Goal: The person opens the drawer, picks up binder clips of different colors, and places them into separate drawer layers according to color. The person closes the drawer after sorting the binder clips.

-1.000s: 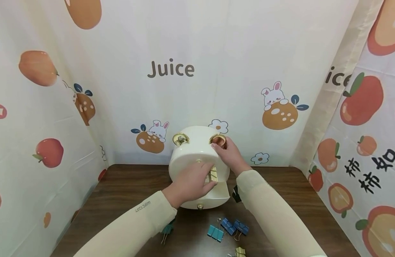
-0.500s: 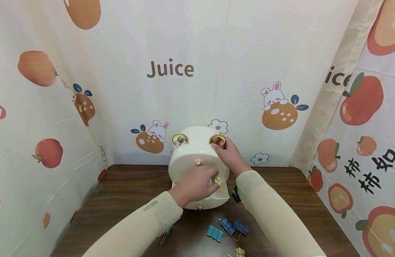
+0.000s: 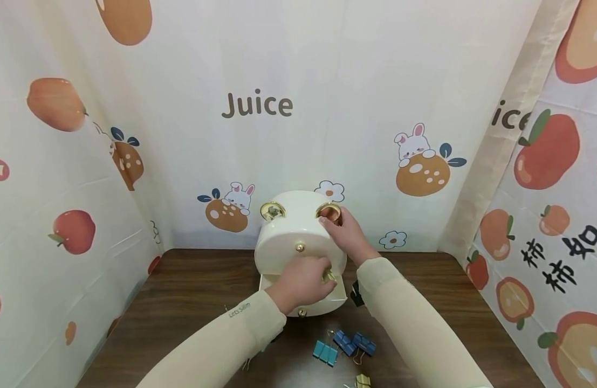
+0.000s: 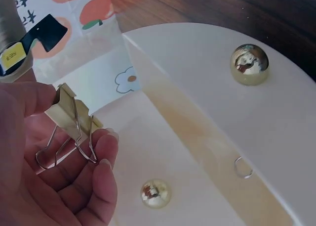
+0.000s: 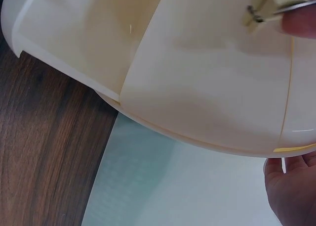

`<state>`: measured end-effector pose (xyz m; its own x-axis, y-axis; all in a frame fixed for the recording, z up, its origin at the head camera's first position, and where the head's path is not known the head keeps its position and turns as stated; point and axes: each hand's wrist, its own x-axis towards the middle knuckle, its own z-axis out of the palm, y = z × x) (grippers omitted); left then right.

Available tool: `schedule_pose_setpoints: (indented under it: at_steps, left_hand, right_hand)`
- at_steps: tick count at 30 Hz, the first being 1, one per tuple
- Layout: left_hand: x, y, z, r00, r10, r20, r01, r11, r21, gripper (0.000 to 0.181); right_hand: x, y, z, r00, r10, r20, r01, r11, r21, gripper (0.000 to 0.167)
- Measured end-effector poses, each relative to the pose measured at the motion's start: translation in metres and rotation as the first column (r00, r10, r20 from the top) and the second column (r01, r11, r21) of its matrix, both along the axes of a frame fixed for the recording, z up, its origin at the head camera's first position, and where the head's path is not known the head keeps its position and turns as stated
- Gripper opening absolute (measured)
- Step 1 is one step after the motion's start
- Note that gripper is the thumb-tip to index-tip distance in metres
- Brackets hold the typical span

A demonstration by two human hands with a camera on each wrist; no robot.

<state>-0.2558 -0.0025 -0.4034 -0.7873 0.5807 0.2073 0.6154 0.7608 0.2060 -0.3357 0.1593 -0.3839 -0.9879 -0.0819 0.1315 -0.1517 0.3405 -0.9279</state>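
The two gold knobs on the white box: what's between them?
In the head view, the left hand, pinching a gold binder clip, lies between the upper knob and the lower knob. The left wrist view shows the open drawer between them.

wood-grain table (image 3: 182, 291) | fruit-print cloth (image 3: 337, 145) — behind table | "Juice" lettering (image 3: 257, 104) — on cloth

Head camera, as I see it, sits high, facing forward and down over the table (image 3: 196, 291) to the curtain (image 3: 327, 64). Both wrist cameras sit close in, tilted, facing the white box (image 3: 295, 210). These share the clip (image 4: 68, 113) and open drawer (image 4: 197, 70).
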Motion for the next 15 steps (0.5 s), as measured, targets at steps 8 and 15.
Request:
schedule_pose_setpoints:
  at_steps: [8,15]
  left_hand:
    - [-0.001,0.004,-0.011,1.000,0.022,-0.010,-0.022,1.000,-0.003,0.019]
    - [-0.002,0.006,-0.016,0.982,0.055,0.180,-0.066,0.996,0.056,0.014]
  right_hand:
    - [0.000,0.001,0.000,1.000,-0.005,0.030,0.005,1.000,0.005,0.045]
    - [0.001,0.000,0.001,1.000,0.001,0.012,-0.001,1.000,0.002,0.046]
